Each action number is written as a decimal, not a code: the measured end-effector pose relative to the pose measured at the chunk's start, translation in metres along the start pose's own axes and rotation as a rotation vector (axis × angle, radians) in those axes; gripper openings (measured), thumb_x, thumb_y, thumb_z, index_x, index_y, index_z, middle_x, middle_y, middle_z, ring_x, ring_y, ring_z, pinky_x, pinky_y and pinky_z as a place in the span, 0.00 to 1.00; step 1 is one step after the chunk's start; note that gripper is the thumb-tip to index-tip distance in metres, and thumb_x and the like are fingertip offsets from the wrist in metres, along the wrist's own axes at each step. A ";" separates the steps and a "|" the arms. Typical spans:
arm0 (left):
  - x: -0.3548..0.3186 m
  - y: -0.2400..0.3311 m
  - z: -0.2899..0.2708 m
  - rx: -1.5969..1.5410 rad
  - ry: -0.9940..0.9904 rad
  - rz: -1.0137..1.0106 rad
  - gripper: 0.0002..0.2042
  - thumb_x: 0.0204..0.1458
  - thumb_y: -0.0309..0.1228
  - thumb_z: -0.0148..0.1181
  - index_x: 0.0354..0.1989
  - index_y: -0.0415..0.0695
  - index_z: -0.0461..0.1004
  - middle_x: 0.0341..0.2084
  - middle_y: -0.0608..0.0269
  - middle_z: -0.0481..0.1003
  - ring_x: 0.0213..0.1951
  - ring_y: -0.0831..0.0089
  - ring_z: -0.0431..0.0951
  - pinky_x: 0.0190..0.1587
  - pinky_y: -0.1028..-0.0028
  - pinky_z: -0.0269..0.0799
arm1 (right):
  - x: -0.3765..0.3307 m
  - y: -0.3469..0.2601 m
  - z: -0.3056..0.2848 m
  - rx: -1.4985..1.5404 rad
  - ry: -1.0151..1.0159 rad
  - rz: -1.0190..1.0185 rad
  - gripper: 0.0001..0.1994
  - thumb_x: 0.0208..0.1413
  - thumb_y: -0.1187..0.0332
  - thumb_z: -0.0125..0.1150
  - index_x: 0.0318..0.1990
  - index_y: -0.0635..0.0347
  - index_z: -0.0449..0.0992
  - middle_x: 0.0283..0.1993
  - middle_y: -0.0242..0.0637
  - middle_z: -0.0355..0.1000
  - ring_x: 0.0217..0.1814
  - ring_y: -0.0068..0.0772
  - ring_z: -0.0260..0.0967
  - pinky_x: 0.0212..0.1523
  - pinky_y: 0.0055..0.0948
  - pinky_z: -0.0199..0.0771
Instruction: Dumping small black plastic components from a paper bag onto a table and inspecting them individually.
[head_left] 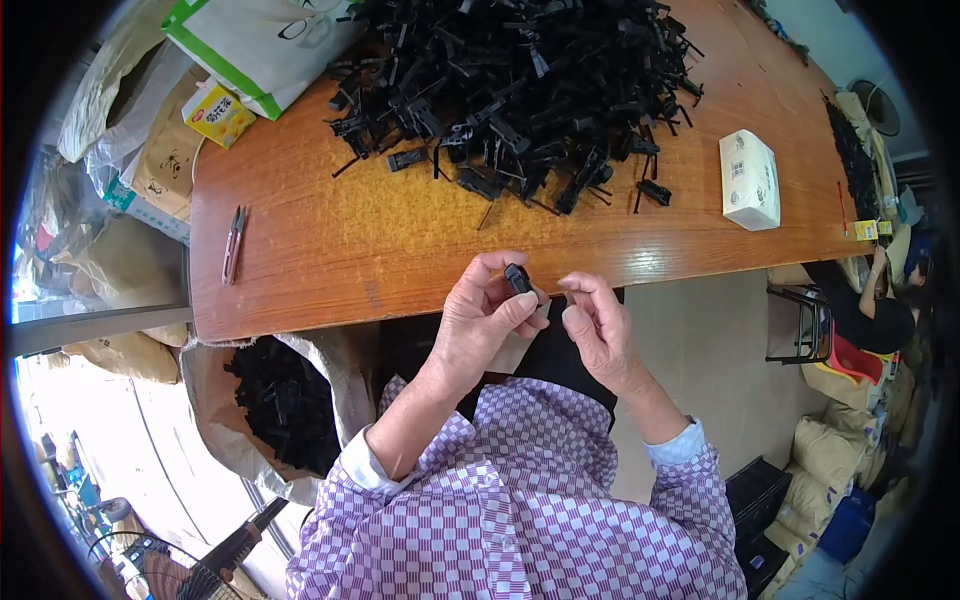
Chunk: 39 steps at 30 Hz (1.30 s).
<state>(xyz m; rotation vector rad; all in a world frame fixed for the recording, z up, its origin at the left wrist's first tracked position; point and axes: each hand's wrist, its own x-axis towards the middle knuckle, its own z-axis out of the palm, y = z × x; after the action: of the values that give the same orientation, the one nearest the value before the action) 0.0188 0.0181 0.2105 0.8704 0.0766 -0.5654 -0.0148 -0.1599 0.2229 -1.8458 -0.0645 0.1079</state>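
Note:
My left hand (482,318) pinches a small black plastic part (518,279) between thumb and fingers, just below the near edge of the wooden table (330,250). My right hand (597,325) is close beside it, with its fingertips pinched together near the part; whether a thin piece sits between them I cannot tell. A large heap of black plastic parts (520,85) covers the far middle of the table, well beyond both hands.
Small snips (234,243) lie at the table's left. A white tissue pack (750,180) sits on the right. A sack of black parts (285,400) stands at my left. Bags and a yellow box (218,113) lie far left. Another person (885,300) sits far right.

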 end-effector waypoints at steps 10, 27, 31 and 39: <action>-0.011 -0.010 -0.002 0.641 0.048 0.220 0.15 0.53 0.15 0.51 0.46 0.43 0.59 0.29 0.68 0.67 0.28 0.85 0.70 0.31 0.84 0.69 | 0.010 -0.012 0.024 -0.014 -0.120 0.009 0.12 0.65 0.64 0.43 0.43 0.66 0.65 0.21 0.29 0.60 0.22 0.17 0.56 0.23 0.20 0.58; -0.012 -0.006 0.022 1.296 0.119 0.517 0.15 0.45 0.16 0.55 0.41 0.40 0.63 0.26 0.53 0.70 0.23 0.60 0.73 0.26 0.69 0.69 | -0.005 -0.004 0.029 -0.016 0.004 -0.035 0.08 0.63 0.69 0.46 0.44 0.65 0.66 0.18 0.35 0.62 0.18 0.21 0.59 0.21 0.22 0.61; -0.009 -0.007 0.027 1.325 0.111 0.553 0.15 0.44 0.15 0.55 0.41 0.41 0.63 0.26 0.52 0.69 0.24 0.59 0.74 0.26 0.69 0.70 | -0.007 -0.004 0.027 0.076 -0.005 0.037 0.09 0.63 0.68 0.46 0.45 0.64 0.66 0.19 0.35 0.64 0.20 0.19 0.59 0.23 0.21 0.62; -0.001 -0.012 0.025 0.983 0.127 0.485 0.14 0.49 0.16 0.53 0.43 0.42 0.62 0.28 0.59 0.71 0.23 0.72 0.73 0.26 0.76 0.69 | -0.007 -0.006 0.016 0.155 0.031 -0.052 0.11 0.63 0.67 0.47 0.49 0.63 0.64 0.30 0.37 0.70 0.33 0.21 0.69 0.33 0.20 0.68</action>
<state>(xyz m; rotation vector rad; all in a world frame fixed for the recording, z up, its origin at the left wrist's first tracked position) 0.0080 -0.0057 0.2185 1.8142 -0.3208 -0.0514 -0.0231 -0.1438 0.2242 -1.6889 -0.0798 0.0468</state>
